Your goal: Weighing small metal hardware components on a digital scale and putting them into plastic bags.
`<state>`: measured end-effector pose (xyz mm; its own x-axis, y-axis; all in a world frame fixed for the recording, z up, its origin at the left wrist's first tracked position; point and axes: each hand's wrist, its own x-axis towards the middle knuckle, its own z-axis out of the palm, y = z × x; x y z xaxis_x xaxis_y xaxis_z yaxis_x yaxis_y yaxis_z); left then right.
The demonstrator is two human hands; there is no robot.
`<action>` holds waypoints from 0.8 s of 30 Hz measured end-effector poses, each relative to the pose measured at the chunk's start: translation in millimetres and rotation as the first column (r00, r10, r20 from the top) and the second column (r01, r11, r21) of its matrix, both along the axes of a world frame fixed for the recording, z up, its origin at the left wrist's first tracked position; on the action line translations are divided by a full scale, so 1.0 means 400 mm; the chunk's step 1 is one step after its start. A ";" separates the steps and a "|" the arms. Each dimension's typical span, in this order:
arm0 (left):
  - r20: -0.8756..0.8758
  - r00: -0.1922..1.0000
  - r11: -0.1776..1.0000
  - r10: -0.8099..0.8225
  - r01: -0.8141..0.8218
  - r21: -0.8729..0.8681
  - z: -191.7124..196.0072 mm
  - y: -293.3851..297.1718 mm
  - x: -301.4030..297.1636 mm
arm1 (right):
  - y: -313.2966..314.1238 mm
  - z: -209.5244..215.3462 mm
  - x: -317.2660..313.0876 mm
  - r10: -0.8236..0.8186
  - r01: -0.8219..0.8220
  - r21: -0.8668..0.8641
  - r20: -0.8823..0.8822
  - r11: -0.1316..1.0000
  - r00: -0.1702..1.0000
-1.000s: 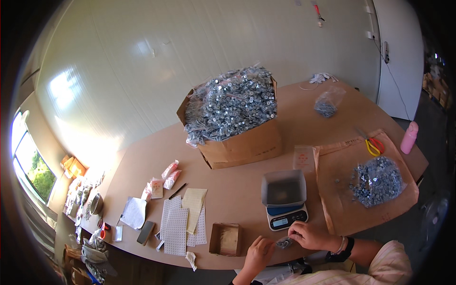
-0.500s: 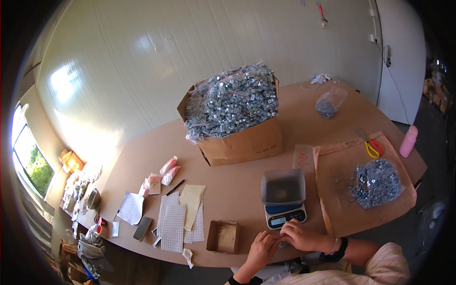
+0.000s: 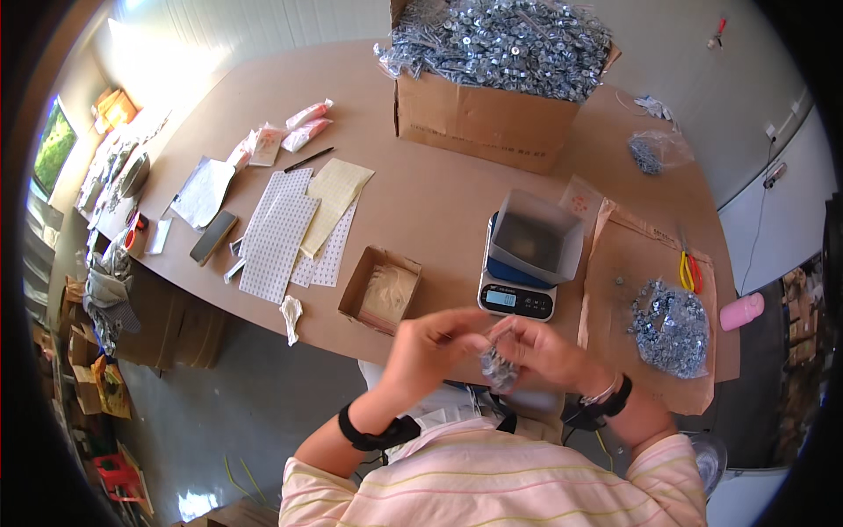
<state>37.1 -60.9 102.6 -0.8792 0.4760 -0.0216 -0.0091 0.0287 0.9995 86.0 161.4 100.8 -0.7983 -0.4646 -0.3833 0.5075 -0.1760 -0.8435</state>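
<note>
Lifted higher, hardware bag (image 3: 499, 369) points lengthwise bodyward; right grip (image 3: 551, 353) pinching, left grip (image 3: 423, 353) unclear.

Packing workshop, carton heaped with metal hardware (image 3: 509, 48), digital scale (image 3: 516, 299), worktable (image 3: 439, 189)

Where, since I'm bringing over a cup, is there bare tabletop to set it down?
The widest bare tabletop lies between the yellow sheet and the scale, before the large carton. Another patch separates the pink packets from that carton. Crowded: the near edge by the left hand and right hand, and the loaded brown sack.
</note>
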 end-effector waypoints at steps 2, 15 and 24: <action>-0.313 0.950 0.975 0.015 -0.084 -0.207 0.002 -0.053 -0.043 | 0.031 0.060 -0.049 -0.027 0.026 0.015 0.059 1.000 0.998; -0.419 0.541 0.403 -0.729 -0.156 -0.902 -0.147 -0.190 -0.223 | 0.144 0.560 -0.504 -0.591 0.548 -0.221 -0.255 0.806 0.766; -0.261 0.528 0.250 -0.808 -0.094 -0.964 -0.143 -0.176 -0.255 | 0.264 0.282 -0.104 -0.320 0.533 0.292 -0.545 0.794 0.775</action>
<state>-64.9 -131.4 45.2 -0.5274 0.8177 -0.2308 0.8359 0.5479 0.0311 44.3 267.1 213.4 -0.9964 0.0844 -0.0014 0.0128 0.1341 -0.9909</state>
